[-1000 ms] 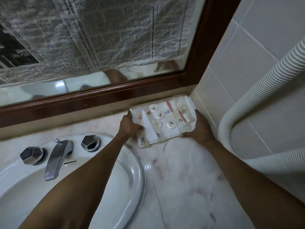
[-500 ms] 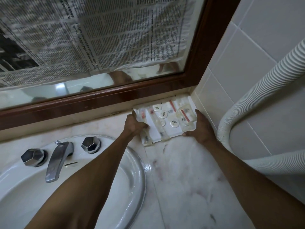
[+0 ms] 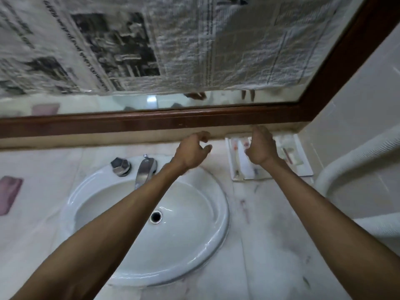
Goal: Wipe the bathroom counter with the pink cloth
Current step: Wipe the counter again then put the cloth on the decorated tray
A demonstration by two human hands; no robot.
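Note:
The pink cloth (image 3: 8,194) lies flat on the marble counter (image 3: 270,245) at the far left edge of the view, far from both hands. My left hand (image 3: 191,151) hovers above the back of the sink near the mirror frame, fingers loosely curled and holding nothing. My right hand (image 3: 262,148) floats over the left part of the white tray (image 3: 303,161) of small toiletry packets in the back right corner, fingers apart and empty. The tray rests flat on the counter against the wall.
A white oval sink (image 3: 151,224) with a chrome tap (image 3: 145,169) and a faceted knob (image 3: 120,166) fills the middle. A wood-framed mirror (image 3: 151,122) covered in newspaper runs along the back. A white ribbed hose (image 3: 346,161) curves along the tiled right wall.
Both hands have let go of the toiletry tray and lifted off it. The view has swung left, bringing the whole sink and the pink cloth into sight.

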